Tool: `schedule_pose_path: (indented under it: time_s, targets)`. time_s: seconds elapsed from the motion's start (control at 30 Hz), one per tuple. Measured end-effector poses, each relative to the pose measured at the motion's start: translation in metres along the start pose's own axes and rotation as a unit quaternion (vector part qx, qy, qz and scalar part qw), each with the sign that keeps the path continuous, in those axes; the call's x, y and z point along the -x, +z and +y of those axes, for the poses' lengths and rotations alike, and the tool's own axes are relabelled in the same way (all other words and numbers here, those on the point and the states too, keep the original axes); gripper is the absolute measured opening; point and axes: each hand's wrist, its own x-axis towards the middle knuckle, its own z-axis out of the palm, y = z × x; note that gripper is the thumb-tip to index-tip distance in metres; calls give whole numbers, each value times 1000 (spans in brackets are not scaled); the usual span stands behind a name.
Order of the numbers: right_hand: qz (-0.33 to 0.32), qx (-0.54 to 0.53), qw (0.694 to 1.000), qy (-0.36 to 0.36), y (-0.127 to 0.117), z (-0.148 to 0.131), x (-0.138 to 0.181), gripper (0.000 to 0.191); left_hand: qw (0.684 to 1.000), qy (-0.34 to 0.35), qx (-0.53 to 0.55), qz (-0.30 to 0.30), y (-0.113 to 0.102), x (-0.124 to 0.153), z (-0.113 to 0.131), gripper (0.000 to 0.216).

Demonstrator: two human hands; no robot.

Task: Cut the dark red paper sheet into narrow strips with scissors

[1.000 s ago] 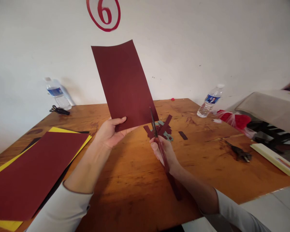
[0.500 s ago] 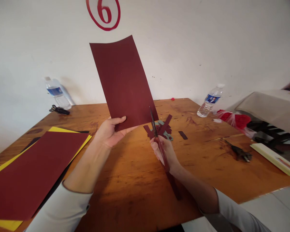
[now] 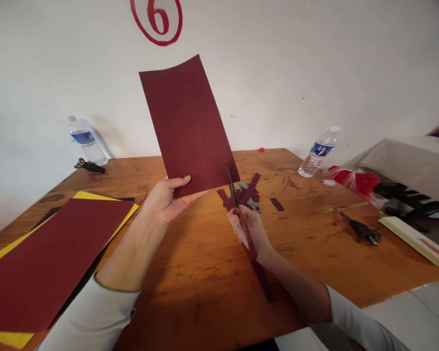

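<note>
My left hand is closed on the lower left corner of a dark red sheet of paper, thumb on top and fingers behind. The sheet stands tilted up above the table, its top edge curving slightly. At its lower right corner my right hand grips a pair of scissors, blades pointing up along the sheet's right side. A narrow dark red strip runs down below the right hand; its upper end is hard to tell from the scissors. The scissors' handles are mostly hidden by the fingers.
Paper scraps lie behind my right hand. Dark red, yellow and black sheets are stacked at left. Two water bottles stand near the wall. On the right are dark-handled scissors, a white box and red bundles.
The sheet's upper left corner has dipped slightly down and to the right. Both hands and the scissors have hardly moved.
</note>
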Motion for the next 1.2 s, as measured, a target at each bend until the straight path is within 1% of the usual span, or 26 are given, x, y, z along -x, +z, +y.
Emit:
schedule_pose_path:
  time_s: [0.4,0.6,0.73,0.87,1.0,1.2]
  targets:
    - [0,-6,1000,5,-1,0,0,30,1000,0,13,-4,-1,0,0,64]
    - [-7,-2,1000,1,0,4,-2,32,1000,-14,14,12,0,1,1,58]
    - [-13,-5,1000,-12,0,8,-3,33,1000,-13,5,-3,-1,1,-1,56]
    - [-10,-4,1000,-27,0,11,-4,32,1000,-8,-12,-11,-3,0,-3,60]
    - [-7,-16,999,-27,0,11,-4,33,1000,-20,-10,-2,-4,-1,-4,62]
    - [-4,-26,1000,-15,1,6,-3,30,1000,-22,-8,-13,-3,0,-3,61]
